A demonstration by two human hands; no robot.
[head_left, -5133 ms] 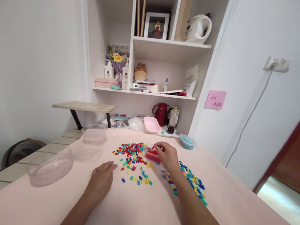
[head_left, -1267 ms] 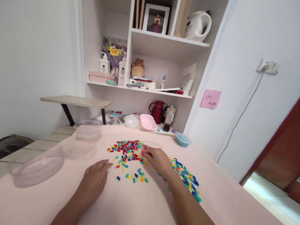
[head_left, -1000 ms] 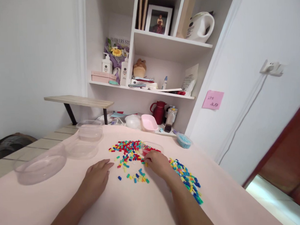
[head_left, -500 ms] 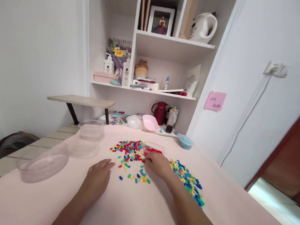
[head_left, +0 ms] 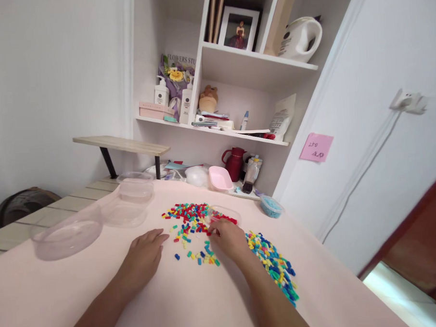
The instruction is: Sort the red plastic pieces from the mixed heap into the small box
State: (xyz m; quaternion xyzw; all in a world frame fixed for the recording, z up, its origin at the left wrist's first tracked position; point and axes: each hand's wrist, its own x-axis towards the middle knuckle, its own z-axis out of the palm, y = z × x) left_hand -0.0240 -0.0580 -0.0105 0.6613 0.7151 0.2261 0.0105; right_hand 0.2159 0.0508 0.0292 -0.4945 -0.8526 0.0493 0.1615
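Note:
My right hand (head_left: 228, 237) is bent down over the loose bricks, thumb and fingers pinched on a small red brick (head_left: 209, 233). Just beyond it stands a clear plastic container (head_left: 237, 212) with red bricks inside, partly hidden by the hand. My left hand (head_left: 144, 253) rests on the pink tabletop with fingers stretched out, holding nothing. Between and beyond the hands lies a spread of small mixed bricks (head_left: 191, 212), red, blue, yellow and green. A second pile (head_left: 273, 262), mostly blue, yellow, green and white, lies to the right of my right forearm.
Clear containers (head_left: 67, 237) stand on the left of the pink table (head_left: 166, 305). A tub of light-blue bits (head_left: 271, 207) sits at the right edge. At the back are a pink tray (head_left: 220, 178), a red jug (head_left: 234, 163) and a bottle (head_left: 251, 175) under white shelves.
My right fingers have shifted slightly at the red bricks, and a yellow piece by the fingertips no longer shows. The left hand stays put; the view has moved a little.

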